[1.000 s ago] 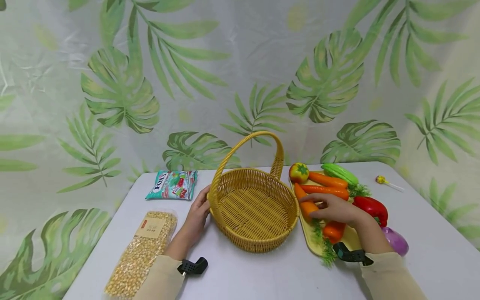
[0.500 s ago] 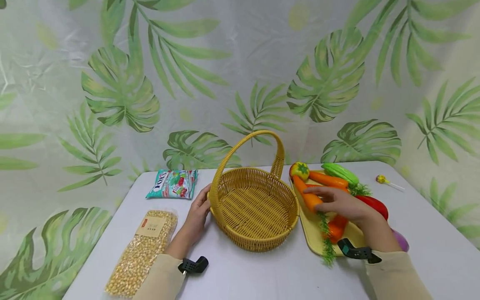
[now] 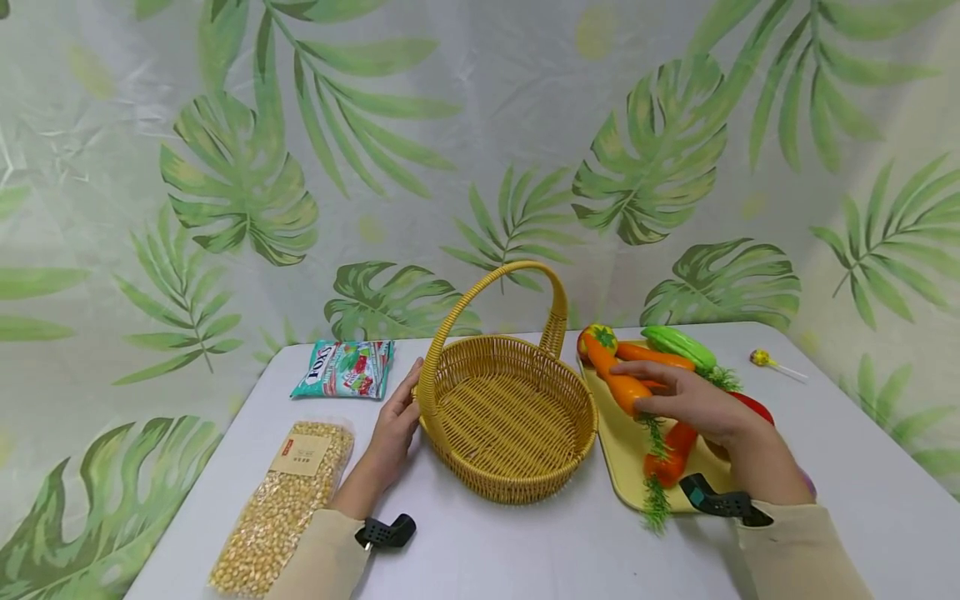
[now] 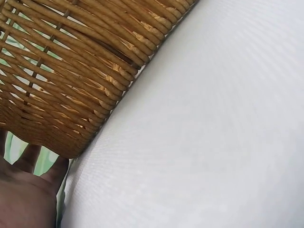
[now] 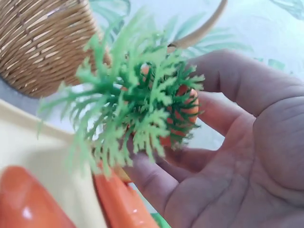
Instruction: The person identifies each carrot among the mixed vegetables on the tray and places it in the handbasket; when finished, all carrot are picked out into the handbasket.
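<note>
My right hand (image 3: pixel 693 404) pinches an orange carrot (image 3: pixel 622 387) near its leafy end, above the yellow tray (image 3: pixel 626 475). In the right wrist view the carrot's green leaves (image 5: pixel 137 99) hide most of it, with thumb and fingers on either side. The carrot's tip points away, in front of a red-and-yellow round fruit or vegetable (image 3: pixel 609 335). My left hand (image 3: pixel 392 429) rests against the left side of a yellow-brown wicker basket (image 3: pixel 510 492) with a tall handle. Its fingers touch the outer weave low down in the left wrist view.
Other carrots (image 3: pixel 660 358), a green ridged vegetable (image 3: pixel 682 346) and an orange-red vegetable (image 3: pixel 671 458) lie at the tray. Further right is a lollipop (image 3: pixel 765 359). A candy bag (image 3: pixel 345 369) and a pack of corn kernels (image 3: pixel 285 504) lie left of the basket.
My right hand has lifted the carrot off the tray and moved slightly right, uncovering more of the orange-red vegetable. My left hand and the basket have stayed in place.
</note>
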Demonstrator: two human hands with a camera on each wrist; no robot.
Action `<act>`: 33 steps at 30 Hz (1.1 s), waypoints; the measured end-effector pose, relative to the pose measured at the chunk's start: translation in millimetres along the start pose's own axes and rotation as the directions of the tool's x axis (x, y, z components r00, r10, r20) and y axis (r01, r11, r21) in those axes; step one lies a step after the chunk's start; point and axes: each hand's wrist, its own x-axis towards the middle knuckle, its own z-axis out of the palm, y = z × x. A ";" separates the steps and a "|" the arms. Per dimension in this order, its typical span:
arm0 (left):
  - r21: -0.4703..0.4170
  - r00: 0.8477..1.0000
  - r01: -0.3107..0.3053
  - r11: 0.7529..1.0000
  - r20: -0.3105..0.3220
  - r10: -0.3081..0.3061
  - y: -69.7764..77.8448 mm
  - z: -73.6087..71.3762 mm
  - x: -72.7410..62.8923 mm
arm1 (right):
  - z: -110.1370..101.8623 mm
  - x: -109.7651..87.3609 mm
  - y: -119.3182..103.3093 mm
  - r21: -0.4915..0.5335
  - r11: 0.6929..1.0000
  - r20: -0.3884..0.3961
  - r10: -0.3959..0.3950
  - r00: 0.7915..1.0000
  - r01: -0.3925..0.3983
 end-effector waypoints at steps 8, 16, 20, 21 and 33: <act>0.002 1.000 -0.009 1.000 0.003 0.009 -1.7 -1.6 -0.7 | 0.8 -1.2 -6.8 -0.002 0.996 0.053 -0.092 0.994 0.092; 0.014 1.000 -0.008 1.000 0.017 0.008 -0.1 -2.0 -0.9 | 8.6 -2.8 -21.2 -0.039 0.999 0.026 -0.021 0.999 0.023; 0.019 1.000 -0.010 1.000 0.017 0.009 -0.2 -2.2 -0.4 | 9.1 -3.8 -25.1 -0.048 0.998 0.036 -0.047 0.998 0.048; 0.020 1.000 -0.011 1.000 0.017 0.011 -0.3 -2.3 -0.3 | 8.9 -4.2 -25.4 -0.044 0.997 0.046 -0.061 0.997 0.063; 0.022 1.000 -0.011 1.000 0.007 0.010 -1.0 -2.7 -0.1 | 20.8 2.5 -28.2 0.056 0.980 0.128 -0.198 0.972 0.193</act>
